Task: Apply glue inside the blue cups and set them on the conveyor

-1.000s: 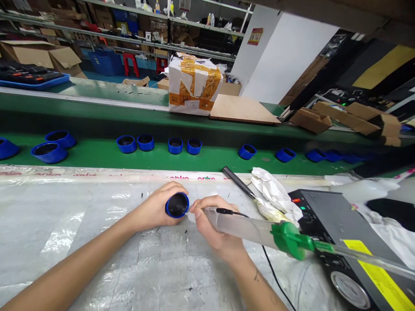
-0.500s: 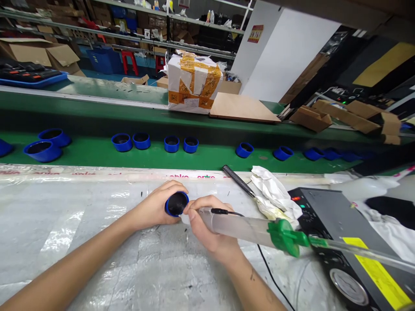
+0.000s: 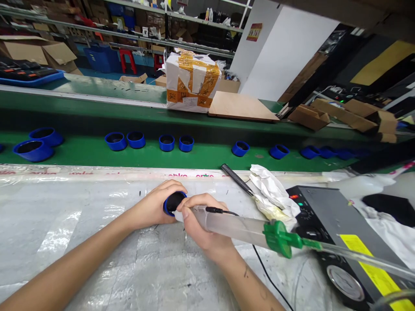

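My left hand [image 3: 158, 204] wraps round a blue ring-shaped cup [image 3: 174, 203] with a dark inside, its opening tilted toward me. My right hand [image 3: 202, 224] is closed on a translucent dispensing syringe [image 3: 238, 228], held slanting like a pen. The syringe's pale tip reaches the cup's near rim; whether it touches is hidden by my fingers. A green adapter [image 3: 281, 239] caps the syringe's back end, and a clear hose runs from it to the right. A black plug with a thin cable [image 3: 215, 210] lies along the syringe, by my right fingers.
A grey dispenser box [image 3: 324, 224] with lit indicators stands at the right. Beside it lie crumpled white tissue [image 3: 270, 185] and a black-handled tool [image 3: 236, 178]. Several blue cups [image 3: 240, 149] sit along the green conveyor belt [image 3: 210, 159] beyond the plastic-covered table [image 3: 106, 242].
My right hand has brought the syringe tip slightly left, closer over the cup's rim. Cups on the belt have shifted to the left. My left hand keeps its hold.
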Demonstrator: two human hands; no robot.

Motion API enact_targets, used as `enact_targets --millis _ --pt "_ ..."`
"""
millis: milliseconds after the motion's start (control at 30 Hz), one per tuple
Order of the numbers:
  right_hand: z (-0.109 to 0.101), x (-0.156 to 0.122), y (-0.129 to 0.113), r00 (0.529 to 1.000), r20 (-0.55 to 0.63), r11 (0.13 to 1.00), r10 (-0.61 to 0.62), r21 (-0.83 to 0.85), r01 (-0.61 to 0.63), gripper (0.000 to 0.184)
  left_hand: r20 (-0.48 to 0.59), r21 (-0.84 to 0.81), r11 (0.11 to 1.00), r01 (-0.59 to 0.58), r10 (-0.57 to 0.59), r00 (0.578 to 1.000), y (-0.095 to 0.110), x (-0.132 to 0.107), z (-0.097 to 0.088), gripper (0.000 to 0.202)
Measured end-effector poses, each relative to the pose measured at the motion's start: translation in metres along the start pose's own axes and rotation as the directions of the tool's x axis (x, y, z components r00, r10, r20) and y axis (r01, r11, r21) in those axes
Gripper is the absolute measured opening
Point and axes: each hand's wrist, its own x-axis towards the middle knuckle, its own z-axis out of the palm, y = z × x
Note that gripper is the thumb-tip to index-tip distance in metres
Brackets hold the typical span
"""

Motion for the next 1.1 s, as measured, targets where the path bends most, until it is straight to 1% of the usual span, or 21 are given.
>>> enact_targets --millis 200,400,633,867,1100 --pt "0.002 0.004 -0.002 0.999 -0.014 0.998 -0.041 0.049 0.042 0.004 -0.001 0.008 1.0 -0.015 0.015 1.0 0.001 0.001 -0.001 0.038" --pt "0.002 0.004 -0.003 1.0 -0.011 0.999 -0.029 0.043 0.029 0.005 0.013 0.003 1.0 -0.017 0.017 1.0 0.001 0.001 0.0 0.038" --pt "0.008 0.009 -0.003 0.991 -0.09 0.992 -0.097 0.067 0.104 0.007 0.013 -0.016 0.999 -0.034 0.034 0.999 0.001 0.001 0.0 0.039" --pt "0.013 0.008 -0.001 0.985 -0.15 0.98 -0.082 0.169 0.107 0.008 -0.007 -0.03 0.999 -0.046 0.046 0.999 -0.002 0.0 0.001 0.038" --pt "0.015 0.009 0.006 0.978 -0.198 0.97 -0.073 0.215 0.116 0.01 0.008 -0.022 1.0 -0.007 0.007 1.0 0.001 0.0 -0.001 0.037"
